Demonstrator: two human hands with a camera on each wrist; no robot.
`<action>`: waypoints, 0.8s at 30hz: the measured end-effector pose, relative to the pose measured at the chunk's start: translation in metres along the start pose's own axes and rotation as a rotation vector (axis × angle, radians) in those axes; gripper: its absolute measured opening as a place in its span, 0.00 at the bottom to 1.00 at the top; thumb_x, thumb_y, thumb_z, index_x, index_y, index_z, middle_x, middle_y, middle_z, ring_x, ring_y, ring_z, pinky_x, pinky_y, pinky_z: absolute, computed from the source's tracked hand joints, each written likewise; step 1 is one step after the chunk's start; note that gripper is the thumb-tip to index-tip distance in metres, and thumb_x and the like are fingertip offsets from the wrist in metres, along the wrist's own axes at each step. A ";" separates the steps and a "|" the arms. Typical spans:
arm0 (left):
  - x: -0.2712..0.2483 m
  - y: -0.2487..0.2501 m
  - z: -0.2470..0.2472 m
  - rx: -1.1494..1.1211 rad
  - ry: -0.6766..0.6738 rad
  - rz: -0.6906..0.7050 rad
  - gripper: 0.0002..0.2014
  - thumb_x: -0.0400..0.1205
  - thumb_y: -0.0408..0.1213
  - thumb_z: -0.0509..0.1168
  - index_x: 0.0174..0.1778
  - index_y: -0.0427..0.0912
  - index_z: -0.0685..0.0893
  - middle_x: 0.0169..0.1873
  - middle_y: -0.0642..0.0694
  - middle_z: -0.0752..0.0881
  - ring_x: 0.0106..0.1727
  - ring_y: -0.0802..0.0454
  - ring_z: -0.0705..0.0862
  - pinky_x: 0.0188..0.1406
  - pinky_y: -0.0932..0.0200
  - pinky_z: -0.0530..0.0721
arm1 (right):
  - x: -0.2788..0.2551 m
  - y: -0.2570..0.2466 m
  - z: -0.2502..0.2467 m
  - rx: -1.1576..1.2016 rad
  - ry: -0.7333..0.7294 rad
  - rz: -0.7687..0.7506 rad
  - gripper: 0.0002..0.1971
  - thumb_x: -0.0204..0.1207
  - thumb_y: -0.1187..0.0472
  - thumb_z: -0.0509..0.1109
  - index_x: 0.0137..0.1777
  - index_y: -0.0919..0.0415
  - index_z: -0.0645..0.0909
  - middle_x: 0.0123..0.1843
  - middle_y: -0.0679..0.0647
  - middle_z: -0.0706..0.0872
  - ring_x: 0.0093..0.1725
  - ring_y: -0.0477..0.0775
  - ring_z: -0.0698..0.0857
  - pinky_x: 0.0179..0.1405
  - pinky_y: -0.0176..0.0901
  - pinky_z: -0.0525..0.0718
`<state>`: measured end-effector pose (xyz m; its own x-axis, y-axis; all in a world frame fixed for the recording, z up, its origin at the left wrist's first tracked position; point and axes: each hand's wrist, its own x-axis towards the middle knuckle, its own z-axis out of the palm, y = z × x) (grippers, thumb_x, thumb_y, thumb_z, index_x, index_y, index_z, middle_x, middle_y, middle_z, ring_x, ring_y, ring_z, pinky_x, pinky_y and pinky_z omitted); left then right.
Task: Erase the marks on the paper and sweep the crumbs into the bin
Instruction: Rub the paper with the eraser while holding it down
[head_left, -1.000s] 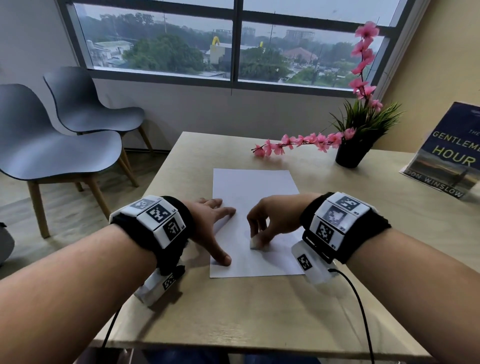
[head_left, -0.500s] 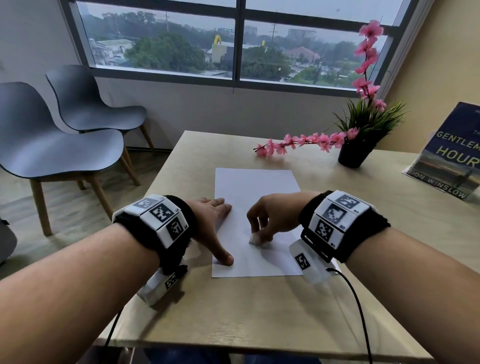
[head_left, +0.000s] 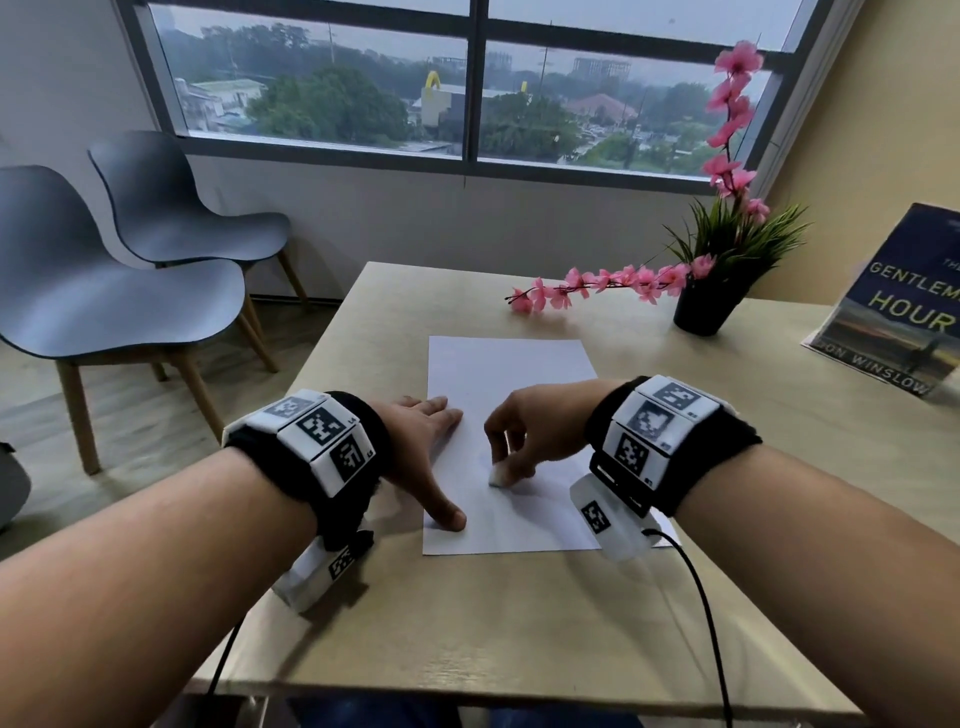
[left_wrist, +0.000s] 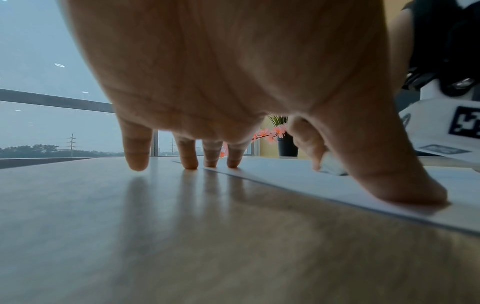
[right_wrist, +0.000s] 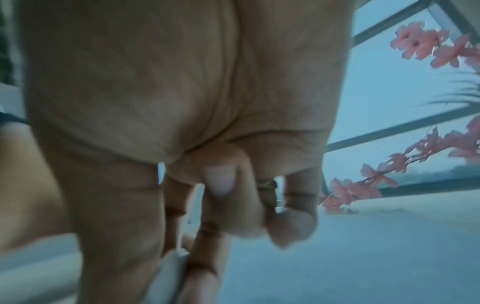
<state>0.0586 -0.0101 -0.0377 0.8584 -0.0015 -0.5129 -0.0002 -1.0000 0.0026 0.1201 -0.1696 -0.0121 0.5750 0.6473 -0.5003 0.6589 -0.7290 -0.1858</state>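
Note:
A white sheet of paper (head_left: 511, 384) lies on the tan table (head_left: 519, 623), its long side running away from me. My left hand (head_left: 426, 441) is spread flat, the thumb and fingertips pressing the sheet's left edge (left_wrist: 285, 181). My right hand (head_left: 524, 436) pinches a small white eraser (head_left: 500, 475) between thumb and fingers and holds it down on the paper near its middle. The eraser (right_wrist: 166, 277) shows blurred in the right wrist view. No marks or crumbs can be made out on the sheet. No bin is in view.
A black pot of pink artificial flowers (head_left: 706, 306) stands at the back right, one spray (head_left: 597, 286) reaching over the table behind the paper. A book (head_left: 904, 306) leans at the far right. Two grey chairs (head_left: 130, 291) stand on the floor to the left.
The right hand with the eraser has shifted slightly up the sheet and back within a small patch. The left hand has stayed pressed on the paper's left edge.

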 end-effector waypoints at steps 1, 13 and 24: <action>0.000 0.000 0.000 -0.002 0.003 -0.001 0.64 0.60 0.72 0.72 0.84 0.53 0.40 0.84 0.54 0.39 0.85 0.51 0.40 0.84 0.47 0.46 | 0.003 0.000 -0.001 -0.004 0.036 0.008 0.13 0.73 0.43 0.75 0.48 0.51 0.84 0.42 0.45 0.91 0.41 0.41 0.82 0.45 0.43 0.78; 0.000 -0.001 0.000 -0.001 0.006 -0.003 0.64 0.60 0.72 0.72 0.84 0.53 0.41 0.84 0.54 0.39 0.85 0.52 0.40 0.84 0.48 0.46 | 0.003 -0.005 0.002 0.006 0.082 -0.002 0.11 0.73 0.44 0.75 0.47 0.50 0.84 0.42 0.45 0.91 0.41 0.40 0.82 0.46 0.44 0.78; -0.001 -0.001 0.000 0.000 -0.001 -0.008 0.65 0.60 0.73 0.71 0.84 0.53 0.41 0.84 0.55 0.39 0.85 0.51 0.41 0.84 0.46 0.47 | -0.008 -0.006 0.009 0.045 0.050 -0.068 0.14 0.74 0.45 0.76 0.52 0.52 0.85 0.50 0.48 0.90 0.42 0.40 0.81 0.41 0.37 0.75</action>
<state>0.0579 -0.0096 -0.0368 0.8577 0.0067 -0.5141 0.0066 -1.0000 -0.0019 0.1070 -0.1721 -0.0147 0.5540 0.7053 -0.4423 0.6757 -0.6913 -0.2560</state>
